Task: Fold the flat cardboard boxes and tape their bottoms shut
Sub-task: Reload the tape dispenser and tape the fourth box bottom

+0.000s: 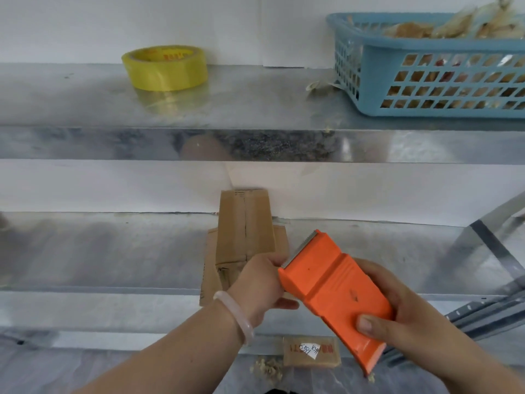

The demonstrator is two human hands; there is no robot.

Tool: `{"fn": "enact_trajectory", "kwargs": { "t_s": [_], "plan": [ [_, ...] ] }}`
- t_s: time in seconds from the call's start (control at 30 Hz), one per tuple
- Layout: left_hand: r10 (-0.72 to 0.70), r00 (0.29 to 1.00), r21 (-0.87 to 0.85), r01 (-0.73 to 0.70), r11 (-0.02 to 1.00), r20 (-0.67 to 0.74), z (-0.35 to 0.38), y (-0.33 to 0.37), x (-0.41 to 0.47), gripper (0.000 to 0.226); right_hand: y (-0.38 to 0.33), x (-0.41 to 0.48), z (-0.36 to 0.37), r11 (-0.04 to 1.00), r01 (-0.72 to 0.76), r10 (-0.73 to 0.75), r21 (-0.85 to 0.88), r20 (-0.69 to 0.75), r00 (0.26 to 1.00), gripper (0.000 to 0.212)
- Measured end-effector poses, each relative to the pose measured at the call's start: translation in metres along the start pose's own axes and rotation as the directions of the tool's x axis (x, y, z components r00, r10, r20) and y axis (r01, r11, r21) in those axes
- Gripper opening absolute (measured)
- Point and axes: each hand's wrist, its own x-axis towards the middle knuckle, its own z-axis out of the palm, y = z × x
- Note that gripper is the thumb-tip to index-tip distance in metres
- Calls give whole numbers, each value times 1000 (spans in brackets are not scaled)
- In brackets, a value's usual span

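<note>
A galvanised metal upper shelf [255, 109] and matching lower shelf [113, 251] run along a white wall [113, 24]; grey floor [85, 373] at 7 o'clock.

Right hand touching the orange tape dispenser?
Touching. Head view: right hand grips the orange tape dispenser, thumb flat on its top face, fingers curled round its right edge.

Right hand [420, 322] gripping tape dispenser [335, 288], box [244, 223] behind

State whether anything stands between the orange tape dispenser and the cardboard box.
Only the left hand, at the blade end of the tape dispenser, covers the near end of the cardboard box; nothing else visible.
</note>
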Motion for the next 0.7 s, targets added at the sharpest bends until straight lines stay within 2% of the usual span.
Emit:
{"fn": "enact_trajectory", "kwargs": {
  "t_s": [0.1,0.2,0.37,0.47,0.57,0.7],
  "plan": [
    [57,996,-9,-58,998,-70,-5,0,-5,39,-5,3,3,998,10,-8,-67,28,1000,77],
    [120,982,-14,-124,992,-144,-12,4,-6,25,-8,6,2,994,19,-18,-110,10,1000,73],
    [229,955,39,-226,973,-190,-21,11,-6,23,-18,8,-1,986,46,-42,-157,32,999,60],
    [200,943,-51,-221,974,-266,-28,16,-3,17,-22,7,-9,984,40,-37,-175,23,999,60],
    [183,938,-66,-211,975,-296,-30,18,0,17,-22,2,-16,983,23,-19,-185,25,999,64],
    [171,894,-170,-261,950,-415,-36,25,2,14,-19,-5,-22,972,21,-26,-235,-17,1000,61]
  ]
}}
